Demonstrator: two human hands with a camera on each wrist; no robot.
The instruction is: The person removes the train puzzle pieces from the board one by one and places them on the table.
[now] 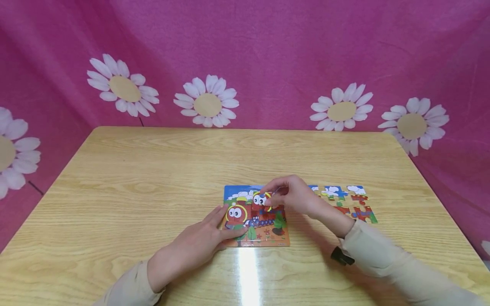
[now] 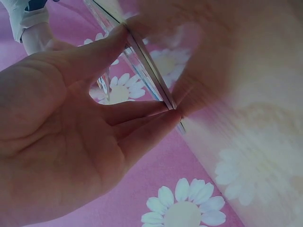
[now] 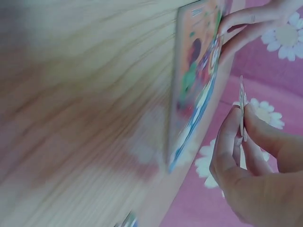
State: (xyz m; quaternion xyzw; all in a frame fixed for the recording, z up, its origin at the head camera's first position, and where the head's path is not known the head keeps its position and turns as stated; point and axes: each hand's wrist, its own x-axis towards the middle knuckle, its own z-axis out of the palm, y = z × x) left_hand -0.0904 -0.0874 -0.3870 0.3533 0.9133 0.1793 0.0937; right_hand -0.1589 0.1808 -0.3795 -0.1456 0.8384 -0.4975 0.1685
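A jigsaw puzzle board (image 1: pixel 281 243) with a cartoon train picture lies on the table. My left hand (image 1: pixel 195 240) rests at its left side, fingers fairly straight along the edge and thumb over the lower left part. The left wrist view shows the thumb and fingertips of that hand (image 2: pixel 71 127) touching the board's edge (image 2: pixel 151 71). Above the board, my right hand (image 1: pixel 296 197) pinches a puzzle piece (image 1: pixel 260 200) with big white eyes on it. In the right wrist view this thin piece (image 3: pixel 242 109), seen edge-on, sits between thumb and fingers, apart from the board (image 3: pixel 194 61).
Several loose puzzle pieces (image 1: pixel 361 214) lie right of the board, some partly behind the right hand. The wooden table (image 1: pixel 153 170) ends at the back against a pink cloth (image 1: pixel 268 55) with white daisies. A small black object (image 1: pixel 342 256) shows at the right sleeve.
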